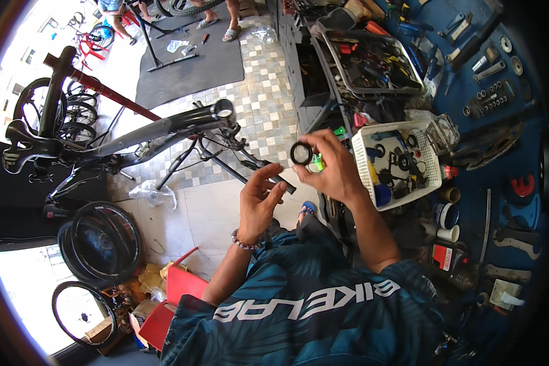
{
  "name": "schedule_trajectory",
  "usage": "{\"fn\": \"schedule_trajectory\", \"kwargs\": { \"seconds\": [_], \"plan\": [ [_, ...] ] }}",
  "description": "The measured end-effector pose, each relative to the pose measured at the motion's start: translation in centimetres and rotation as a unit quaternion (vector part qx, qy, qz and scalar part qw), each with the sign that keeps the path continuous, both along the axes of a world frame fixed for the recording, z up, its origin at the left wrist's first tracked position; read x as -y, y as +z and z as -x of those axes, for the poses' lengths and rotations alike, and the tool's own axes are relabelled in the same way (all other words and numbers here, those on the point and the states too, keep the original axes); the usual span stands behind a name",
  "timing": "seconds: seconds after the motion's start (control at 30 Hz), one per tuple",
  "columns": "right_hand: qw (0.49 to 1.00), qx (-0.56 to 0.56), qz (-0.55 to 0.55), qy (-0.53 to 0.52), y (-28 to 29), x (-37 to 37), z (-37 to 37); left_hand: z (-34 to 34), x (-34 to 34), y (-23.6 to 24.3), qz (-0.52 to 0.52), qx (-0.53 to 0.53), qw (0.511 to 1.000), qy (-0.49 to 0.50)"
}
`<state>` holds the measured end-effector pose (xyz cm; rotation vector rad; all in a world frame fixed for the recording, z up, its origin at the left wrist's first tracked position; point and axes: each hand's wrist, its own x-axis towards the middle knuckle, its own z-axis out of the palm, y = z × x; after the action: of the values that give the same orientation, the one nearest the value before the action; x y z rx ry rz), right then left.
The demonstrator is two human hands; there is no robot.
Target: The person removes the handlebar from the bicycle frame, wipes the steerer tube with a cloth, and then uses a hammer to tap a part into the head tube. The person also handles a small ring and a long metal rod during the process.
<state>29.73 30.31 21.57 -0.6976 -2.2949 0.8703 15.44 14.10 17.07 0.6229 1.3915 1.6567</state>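
Black and slim, the ring (293, 154) sat pinched in the right hand (337, 169), left of the white basket (412, 196). The left hand (259, 204) was apart, fingers curled beside a dark tube (289, 187); whether they gripped it, I couldn't tell.

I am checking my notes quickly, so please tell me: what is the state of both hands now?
Left hand: partly curled beside a black tube; whether it grips this cannot be told.
Right hand: closed, holding a black ring.
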Motion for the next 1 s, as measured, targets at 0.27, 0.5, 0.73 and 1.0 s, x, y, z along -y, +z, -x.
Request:
{"fn": "schedule_trajectory", "kwargs": {
  "seconds": [0.27, 0.5, 0.73, 1.0],
  "plan": [
    [0.993, 0.064, -0.068, 0.075, 1.0, -4.0, 15.6, 13.3, 7.1, -2.6, 0.014, -0.078, 0.995, 0.065],
    [0.966, 0.203, -0.094, 0.130, 0.8, -5.4, 21.6, 20.0, 12.0, -4.8, 0.042, -0.071, 0.991, 0.101],
    [0.952, 0.252, -0.111, 0.133, 0.7, -5.7, 22.8, 23.5, 12.9, -6.1, 0.053, -0.074, 0.994, 0.068],
    [0.947, 0.288, -0.086, 0.115, 1.4, -5.1, 22.5, 25.9, 12.1, -6.2, 0.050, -0.077, 0.994, 0.051]
  ]
}}
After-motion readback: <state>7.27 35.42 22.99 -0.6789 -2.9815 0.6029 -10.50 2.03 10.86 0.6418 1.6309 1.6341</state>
